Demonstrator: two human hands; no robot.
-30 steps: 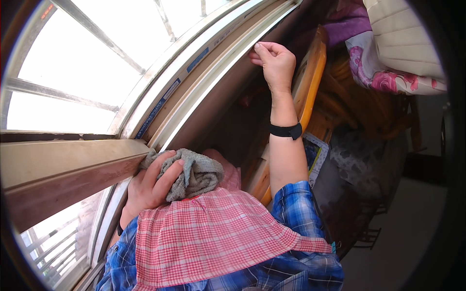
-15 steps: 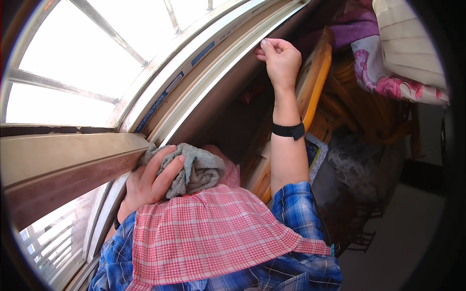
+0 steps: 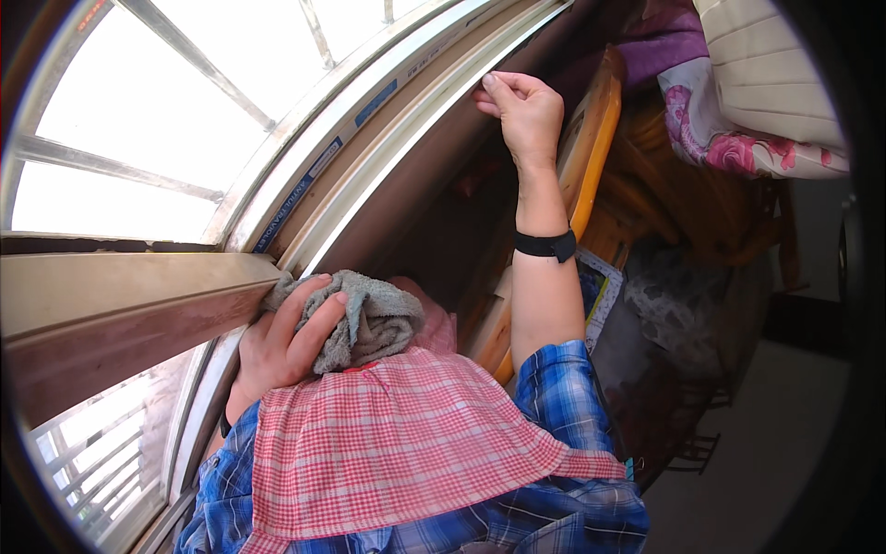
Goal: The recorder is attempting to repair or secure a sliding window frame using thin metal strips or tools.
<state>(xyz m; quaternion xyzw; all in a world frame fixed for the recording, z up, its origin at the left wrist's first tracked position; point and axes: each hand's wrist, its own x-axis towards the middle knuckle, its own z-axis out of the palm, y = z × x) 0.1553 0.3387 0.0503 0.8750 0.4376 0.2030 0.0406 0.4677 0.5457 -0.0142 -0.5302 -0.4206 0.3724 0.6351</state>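
Grey cloth [image 3: 374, 323]: being bunched in the left hand [image 3: 277, 355], apparently for firmness.
Right hand [image 3: 533, 120]: grip being held narrow beside white rail [image 3: 378, 185]; contents cannot be told.

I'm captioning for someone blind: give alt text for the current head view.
A person's left hand holds a crumpled gray cloth by a beige window post; the right hand, pinched together, is near a white rail. They wear a red checked apron over blue plaid.

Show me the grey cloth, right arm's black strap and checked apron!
Grey cloth [image 3: 374, 319]: head view, its crumpled middle.
Right arm's black strap [image 3: 539, 246]: head view, its band.
Checked apron [image 3: 397, 452]: head view, its front.
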